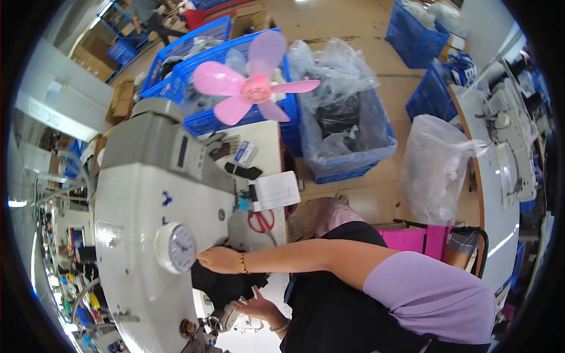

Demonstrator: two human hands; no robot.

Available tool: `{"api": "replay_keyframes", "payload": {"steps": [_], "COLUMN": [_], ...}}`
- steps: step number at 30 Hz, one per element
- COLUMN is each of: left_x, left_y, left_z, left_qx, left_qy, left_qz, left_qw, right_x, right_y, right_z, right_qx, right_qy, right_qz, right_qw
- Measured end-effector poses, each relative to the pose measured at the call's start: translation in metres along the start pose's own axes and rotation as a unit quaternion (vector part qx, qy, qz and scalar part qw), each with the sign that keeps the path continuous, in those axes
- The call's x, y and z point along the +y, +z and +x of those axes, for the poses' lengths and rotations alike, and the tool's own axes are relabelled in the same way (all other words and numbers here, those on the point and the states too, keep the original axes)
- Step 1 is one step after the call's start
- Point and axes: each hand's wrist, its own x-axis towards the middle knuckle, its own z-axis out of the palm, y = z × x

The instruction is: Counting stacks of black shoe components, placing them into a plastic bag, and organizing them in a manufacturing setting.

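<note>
A black cloth piece (226,284) lies on the bed of a white sewing machine (141,200), under its arm. My right hand (221,260) reaches across with a bracelet at the wrist, its fingers closed together on the cloth's upper edge, beside the machine's round dial (176,247). Its fingertips are partly hidden. Lower down, my left hand (259,308) is beside the cloth's near edge, thumb and fingers apart, fingertips close to the cloth. The machine's needle area (209,323) is left of that hand; the needle itself cannot be made out.
Red-handled scissors (261,222), a white paper pad (276,191) and a small box (246,153) are on the table beyond my right arm. A pink fan (256,89) stands behind them. Blue crates (347,170) and a clear plastic bag (435,170) are on the floor.
</note>
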Motion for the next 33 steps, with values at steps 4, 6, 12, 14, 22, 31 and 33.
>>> {"api": "replay_keyframes", "payload": {"steps": [4,6,12,14,22,31,33], "left_x": [-0.020,-0.018,-0.063,-0.105,-0.174,-0.238,-0.276], "left_y": [-0.024,-0.005,-0.080,-0.070,0.014,0.237,0.291], "left_z": [0.029,0.005,-0.025,-0.045,-0.139,-0.201,-0.207], "left_qx": [-0.016,0.010,-0.098,-0.084,-0.189,-0.312,-0.327], "left_qy": [0.017,0.039,0.200,0.156,-0.103,-0.276,-0.289], "left_qz": [0.010,0.064,0.342,0.354,0.512,0.430,0.344], "left_qw": [1.000,0.997,0.913,0.918,0.832,0.801,0.832], "right_x": [-0.012,-0.001,0.167,0.260,0.473,0.472,0.410], "right_y": [-0.038,-0.088,-0.264,-0.303,-0.487,-0.375,-0.340], "right_z": [-0.016,-0.042,-0.199,-0.278,-0.296,-0.340,-0.357], "right_qx": [-0.016,-0.094,-0.197,-0.047,-0.091,-0.235,-0.205], "right_qy": [-0.066,-0.113,0.108,0.270,0.475,0.329,0.294], "right_qz": [0.064,0.132,0.028,-0.023,-0.355,-0.197,-0.103], "right_qw": [0.996,0.980,0.974,0.962,0.800,0.893,0.928]}}
